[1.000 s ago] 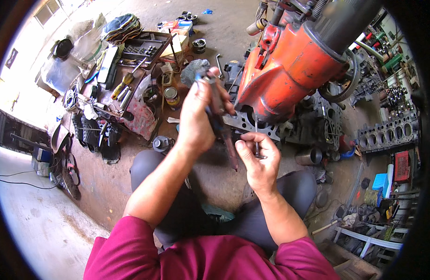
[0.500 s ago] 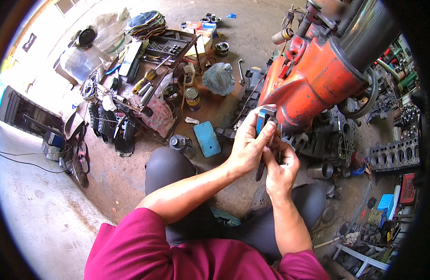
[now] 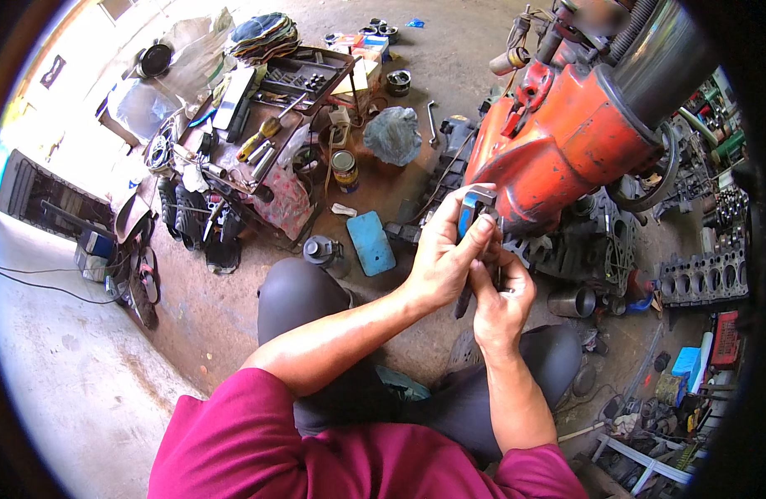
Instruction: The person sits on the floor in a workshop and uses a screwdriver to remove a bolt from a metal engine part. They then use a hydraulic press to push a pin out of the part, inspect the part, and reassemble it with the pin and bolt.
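What looks like a micrometer [image 3: 467, 214], with a silver C-shaped frame and a blue plate, is gripped in my left hand [image 3: 439, 262]. Its curved end rises above my thumb, and my fingers cover much of the rest. Pressed up against it from below right is my right hand [image 3: 504, 306], thumb and fingers closed in a pinch. Whatever that pinch holds is mostly hidden; a little metal glints at the palm. A dark narrow piece [image 3: 463, 304] sticks out downward between both hands, and I cannot tell what it belongs to.
A large red machine housing [image 3: 558, 154] stands just beyond my hands. Far left, a low table holds a tool tray [image 3: 304, 79] and a screwdriver [image 3: 271, 127]. A blue flat panel [image 3: 370, 243], a can [image 3: 345, 170] and a bottle [image 3: 323, 252] are nearer. An engine block [image 3: 703, 279] lies right.
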`<state>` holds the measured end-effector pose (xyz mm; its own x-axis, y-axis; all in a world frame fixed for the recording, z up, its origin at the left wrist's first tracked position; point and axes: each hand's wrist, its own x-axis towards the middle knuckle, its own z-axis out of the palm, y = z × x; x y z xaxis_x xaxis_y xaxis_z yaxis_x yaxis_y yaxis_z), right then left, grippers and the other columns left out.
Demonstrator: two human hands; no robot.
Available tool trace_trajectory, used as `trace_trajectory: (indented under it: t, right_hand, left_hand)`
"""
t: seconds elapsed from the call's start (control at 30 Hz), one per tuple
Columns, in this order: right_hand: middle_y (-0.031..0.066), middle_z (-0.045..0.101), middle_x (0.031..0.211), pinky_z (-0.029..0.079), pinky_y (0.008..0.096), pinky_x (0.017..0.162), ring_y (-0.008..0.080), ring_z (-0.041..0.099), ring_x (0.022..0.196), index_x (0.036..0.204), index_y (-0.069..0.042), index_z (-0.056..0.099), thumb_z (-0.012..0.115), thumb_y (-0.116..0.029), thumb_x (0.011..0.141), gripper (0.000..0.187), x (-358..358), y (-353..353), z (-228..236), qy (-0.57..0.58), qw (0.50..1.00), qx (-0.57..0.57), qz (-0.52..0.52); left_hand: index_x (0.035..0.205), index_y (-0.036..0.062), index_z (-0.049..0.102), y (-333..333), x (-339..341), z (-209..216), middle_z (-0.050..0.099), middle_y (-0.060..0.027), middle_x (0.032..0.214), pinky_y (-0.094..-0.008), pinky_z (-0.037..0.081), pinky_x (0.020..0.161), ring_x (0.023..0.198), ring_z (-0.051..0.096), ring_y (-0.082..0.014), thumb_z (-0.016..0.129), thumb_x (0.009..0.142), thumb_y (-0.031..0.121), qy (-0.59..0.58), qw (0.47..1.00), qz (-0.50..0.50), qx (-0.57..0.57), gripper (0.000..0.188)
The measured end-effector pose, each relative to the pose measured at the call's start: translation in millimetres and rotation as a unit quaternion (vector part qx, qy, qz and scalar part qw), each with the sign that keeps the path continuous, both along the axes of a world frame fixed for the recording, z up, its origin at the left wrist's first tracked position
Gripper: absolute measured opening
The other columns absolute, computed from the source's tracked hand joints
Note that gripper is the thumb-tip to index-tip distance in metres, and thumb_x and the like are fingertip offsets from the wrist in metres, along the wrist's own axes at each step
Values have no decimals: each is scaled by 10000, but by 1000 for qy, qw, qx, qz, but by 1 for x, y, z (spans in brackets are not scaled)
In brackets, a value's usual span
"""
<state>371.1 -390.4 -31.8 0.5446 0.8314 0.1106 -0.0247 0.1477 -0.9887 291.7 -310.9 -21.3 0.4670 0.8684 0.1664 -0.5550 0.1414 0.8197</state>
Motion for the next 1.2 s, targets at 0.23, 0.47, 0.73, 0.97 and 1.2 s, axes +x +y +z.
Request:
trace_trajectory:
  t: [0.23,0.47,0.73,0.97,1.2]
  right_hand:
    - [-6,640,899,454,221,728,57,542,790,980,10,647,723,-61,884,142,-1,-1,4,-1,1000,4,-3]
    - [-3,642,903,460,227,739,59,548,797,1006,14,655,730,-70,884,167,0,-3,3,18,1000,-1,4]
    - [12,652,810,393,184,566,27,482,624,1149,10,611,646,-90,953,223,1,-7,19,40,999,12,34]
    - [78,690,786,398,180,506,36,494,555,1192,22,591,586,-134,998,249,-1,-16,29,69,991,10,115]
    - [39,678,745,393,193,509,27,488,558,1173,12,618,597,-162,996,249,-1,-18,30,14,992,-11,128]
  left_hand:
    - [1387,93,453,-1,0,2,625,-27,895,-203,433,666,723,527,-49,599,994,301,-19,1000,-11,-9,468]
    - [1383,88,458,-1,1,3,626,-29,892,-205,438,671,727,537,-52,606,989,303,-14,1000,-5,-8,473]
    - [1369,63,469,26,-7,10,625,-55,856,-256,468,644,693,586,-126,529,994,465,24,1000,4,0,553]
    - [1396,50,461,44,-29,20,630,-75,845,-270,503,623,691,607,-134,562,983,433,-1,998,-70,8,572]
    - [1399,8,438,42,-31,23,621,-83,841,-269,498,623,685,603,-147,631,908,512,50,993,-92,61,729]
